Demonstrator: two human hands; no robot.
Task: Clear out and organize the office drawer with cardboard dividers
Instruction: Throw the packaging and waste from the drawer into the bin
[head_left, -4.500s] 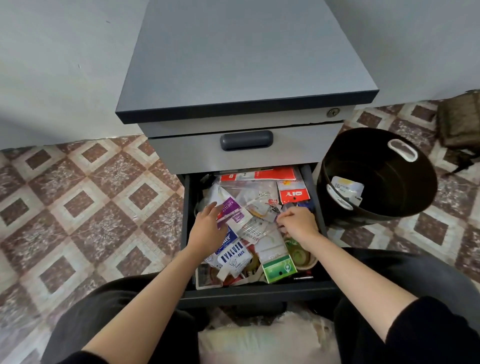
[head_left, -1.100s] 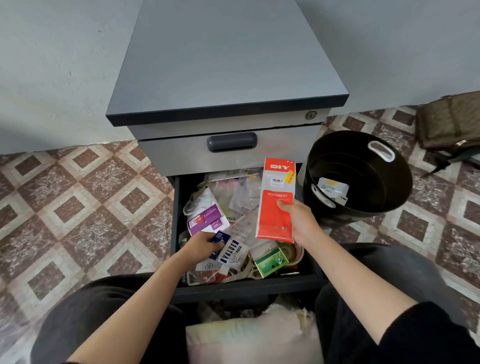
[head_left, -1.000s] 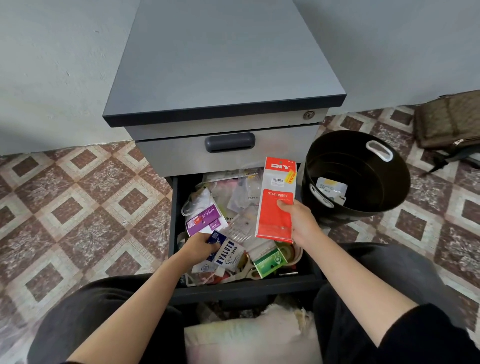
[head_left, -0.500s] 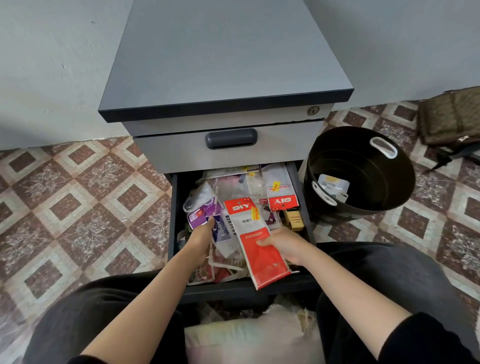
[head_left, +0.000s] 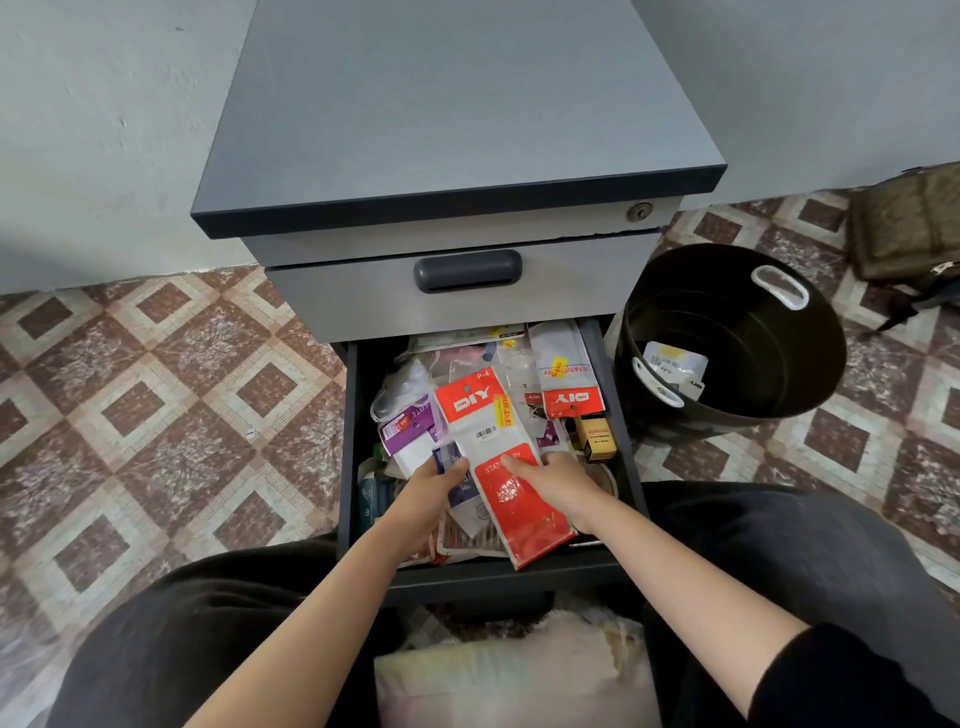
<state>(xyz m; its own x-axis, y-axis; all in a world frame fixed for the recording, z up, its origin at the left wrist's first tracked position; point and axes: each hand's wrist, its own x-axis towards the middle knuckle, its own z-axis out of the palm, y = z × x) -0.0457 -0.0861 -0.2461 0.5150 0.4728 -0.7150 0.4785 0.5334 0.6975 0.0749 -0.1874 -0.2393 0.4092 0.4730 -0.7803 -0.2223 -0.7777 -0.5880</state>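
Right grip (head_left: 558, 480), thumb atop red packet (head_left: 524, 514)

You get one view, worn on your head, facing forward and steeply down into the open drawer (head_left: 498, 574) of the grey cabinet (head_left: 457, 130). It sits close above the drawer. Its wide angle also takes in the tiled floor (head_left: 156, 405), the wall (head_left: 104, 130) behind and the black bucket (head_left: 810, 374) to your right.

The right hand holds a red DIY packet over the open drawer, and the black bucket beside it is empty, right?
Not empty: the head view shows a white labelled packet inside the black bucket. The right hand does hold the red DIY packet over the open drawer.
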